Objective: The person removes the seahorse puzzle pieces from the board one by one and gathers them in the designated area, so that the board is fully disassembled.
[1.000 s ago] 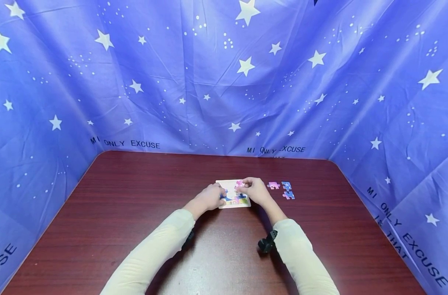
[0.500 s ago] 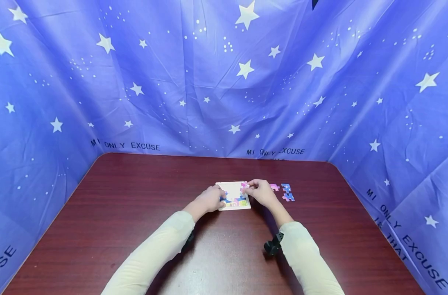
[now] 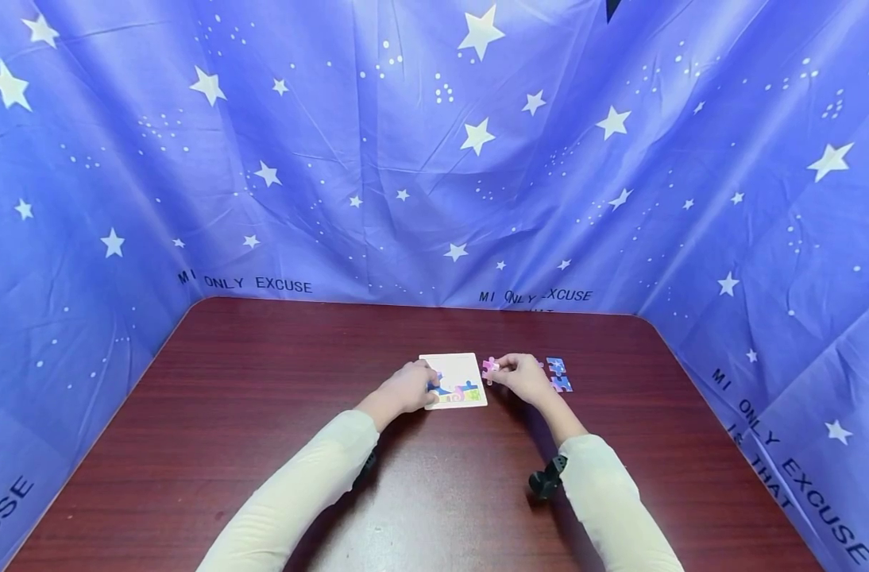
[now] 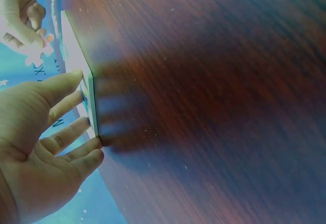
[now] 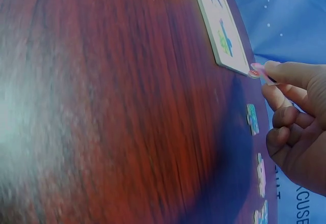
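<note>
A shallow white puzzle board (image 3: 454, 367) lies on the table, with blue, pink and yellow-green picture parts along its near side. My left hand (image 3: 408, 386) rests on the board's left side. In the left wrist view, the thumb and spread fingers touch the board's face and edge. Just beyond the board's right edge, my right hand (image 3: 523, 376) pinches a pink jigsaw piece (image 3: 488, 369) between thumb and forefinger. The right wrist view shows this jigsaw piece (image 5: 261, 73) held near the board's corner, the other fingers loosely curled.
Right of my right hand lie loose jigsaw pieces, including a blue one (image 3: 556, 365) and a blue-pink one (image 3: 563, 384). A pink piece (image 5: 261, 175) is partly hidden behind the hand in the head view. A blue star-patterned curtain (image 3: 434, 159) surrounds the dark red table (image 3: 277, 357).
My right hand has moved right with the pink jigsaw piece, from over the board to beside it, uncovering the board's white right part. The left hand has stayed in place.
</note>
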The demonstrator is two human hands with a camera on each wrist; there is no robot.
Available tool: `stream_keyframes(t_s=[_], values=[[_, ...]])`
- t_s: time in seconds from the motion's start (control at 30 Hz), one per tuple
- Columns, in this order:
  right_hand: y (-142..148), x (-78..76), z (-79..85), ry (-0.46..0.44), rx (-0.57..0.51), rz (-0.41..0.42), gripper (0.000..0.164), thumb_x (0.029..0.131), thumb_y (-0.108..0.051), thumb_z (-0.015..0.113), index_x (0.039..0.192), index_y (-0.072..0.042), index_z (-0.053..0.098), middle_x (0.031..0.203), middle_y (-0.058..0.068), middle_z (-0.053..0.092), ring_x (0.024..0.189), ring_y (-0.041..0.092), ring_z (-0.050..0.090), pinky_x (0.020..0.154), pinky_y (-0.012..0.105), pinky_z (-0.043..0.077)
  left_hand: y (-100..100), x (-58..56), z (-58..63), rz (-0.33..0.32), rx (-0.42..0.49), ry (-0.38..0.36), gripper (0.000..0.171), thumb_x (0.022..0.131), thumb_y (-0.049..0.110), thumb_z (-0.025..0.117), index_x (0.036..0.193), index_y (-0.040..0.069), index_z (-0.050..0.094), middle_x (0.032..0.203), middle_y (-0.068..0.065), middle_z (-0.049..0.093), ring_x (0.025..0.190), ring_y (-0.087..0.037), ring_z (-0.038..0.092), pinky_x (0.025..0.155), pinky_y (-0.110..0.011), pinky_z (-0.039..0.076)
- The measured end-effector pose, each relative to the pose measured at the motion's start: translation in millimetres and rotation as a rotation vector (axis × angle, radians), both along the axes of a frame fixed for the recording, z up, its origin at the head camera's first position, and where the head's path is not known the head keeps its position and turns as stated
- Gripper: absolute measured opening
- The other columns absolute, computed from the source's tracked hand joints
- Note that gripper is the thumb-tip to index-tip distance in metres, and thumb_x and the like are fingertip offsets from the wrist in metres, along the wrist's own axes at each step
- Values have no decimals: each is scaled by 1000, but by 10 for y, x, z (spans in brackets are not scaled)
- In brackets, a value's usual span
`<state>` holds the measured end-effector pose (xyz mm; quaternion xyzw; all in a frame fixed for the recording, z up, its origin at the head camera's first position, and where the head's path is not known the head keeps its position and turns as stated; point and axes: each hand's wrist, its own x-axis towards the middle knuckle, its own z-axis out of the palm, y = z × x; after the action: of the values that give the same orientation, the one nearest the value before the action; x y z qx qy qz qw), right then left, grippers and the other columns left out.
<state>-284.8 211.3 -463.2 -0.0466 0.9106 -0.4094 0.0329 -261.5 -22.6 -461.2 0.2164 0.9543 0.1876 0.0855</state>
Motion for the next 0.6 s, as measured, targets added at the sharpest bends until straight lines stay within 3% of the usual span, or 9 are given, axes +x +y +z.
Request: stream_keyframes(t_s=[0.6], values=[[336, 43, -21, 3, 45, 19, 19, 80, -13, 68, 89, 3, 67, 67, 1, 65, 57, 11, 55, 53, 22, 41, -10, 10, 12, -14, -6, 18, 19, 83, 19, 68, 100, 9, 68, 116, -7, 57, 105, -27, 53, 91, -36, 45]])
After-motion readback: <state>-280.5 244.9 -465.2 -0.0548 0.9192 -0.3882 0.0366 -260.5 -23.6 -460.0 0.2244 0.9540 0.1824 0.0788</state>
